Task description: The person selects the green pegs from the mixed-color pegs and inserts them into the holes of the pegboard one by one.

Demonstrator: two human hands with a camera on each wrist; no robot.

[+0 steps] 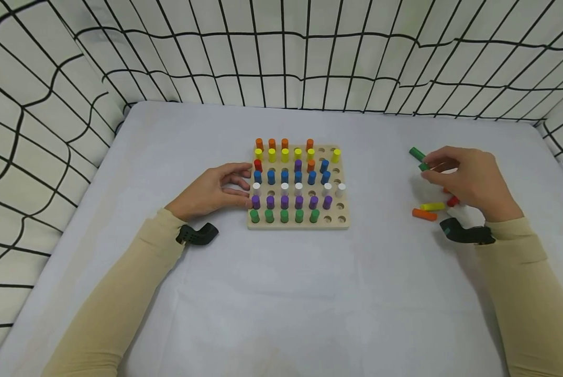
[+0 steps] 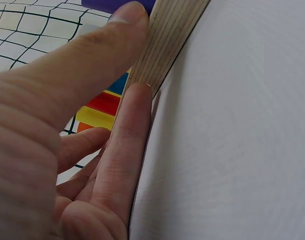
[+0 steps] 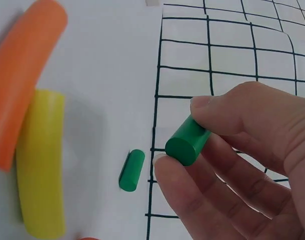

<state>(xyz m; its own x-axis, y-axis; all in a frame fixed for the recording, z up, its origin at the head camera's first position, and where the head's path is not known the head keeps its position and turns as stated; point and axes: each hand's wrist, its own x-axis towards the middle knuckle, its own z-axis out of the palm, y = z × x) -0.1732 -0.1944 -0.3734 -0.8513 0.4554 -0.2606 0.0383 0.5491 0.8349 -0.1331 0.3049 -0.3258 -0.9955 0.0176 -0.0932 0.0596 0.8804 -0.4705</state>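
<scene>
A wooden peg board (image 1: 330, 225) stands on the table, filled with rows of orange, yellow, blue, white, purple and green pegs. One upper row mixes red, purple, orange and blue. My left hand (image 1: 215, 189) rests against the board's left edge, fingers fairly straight. In the left wrist view, the thumb and a fingertip lie at the layered wooden side (image 2: 165, 40). Off to the right, my right hand (image 1: 470, 175) pinches a green peg (image 3: 187, 142) between thumb and fingers, above the table. A second green peg (image 1: 417, 154) lies on the cloth just beyond it.
Beneath and beside the right hand lie loose pegs: a yellow one (image 1: 432, 207), an orange one (image 1: 424, 214) and a red one (image 1: 453, 201), among others partly hidden. A white cloth covers the table (image 1: 281, 293). Black-gridded white sheeting (image 1: 272, 57) rises along the back and sides.
</scene>
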